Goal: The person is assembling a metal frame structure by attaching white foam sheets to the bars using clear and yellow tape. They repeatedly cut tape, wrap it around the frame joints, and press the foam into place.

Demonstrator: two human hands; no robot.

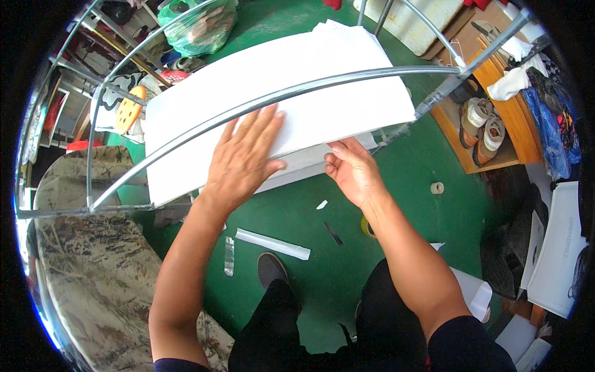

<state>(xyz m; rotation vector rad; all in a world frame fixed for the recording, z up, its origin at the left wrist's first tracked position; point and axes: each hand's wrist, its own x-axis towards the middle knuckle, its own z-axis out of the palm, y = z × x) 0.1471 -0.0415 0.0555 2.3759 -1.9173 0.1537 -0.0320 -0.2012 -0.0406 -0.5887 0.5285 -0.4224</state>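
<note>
A large white sheet (pixel 297 99) lies across a grey metal tube frame (pixel 276 92), just beneath the frame's long upper bar. My left hand (pixel 242 164) rests flat on the sheet's near part, fingers stretched out and passing under that bar. At the near edge, right of the middle, my right hand (pixel 354 170) has its fingers curled with the thumb along the sheet's border. Part of its grip is hidden. Below this edge hangs another white strip of the sheet or its fold (pixel 297 170).
On the green floor (pixel 409 217) lie a white strip (pixel 273 243), a clear tape piece (pixel 229 256) and a tape roll (pixel 437 188). A wooden shoe rack (pixel 455 136) stands at right. Camouflage-patterned cloth (pixel 93 248) covers something at left. A green plastic bag (pixel 198 28) sits at the back.
</note>
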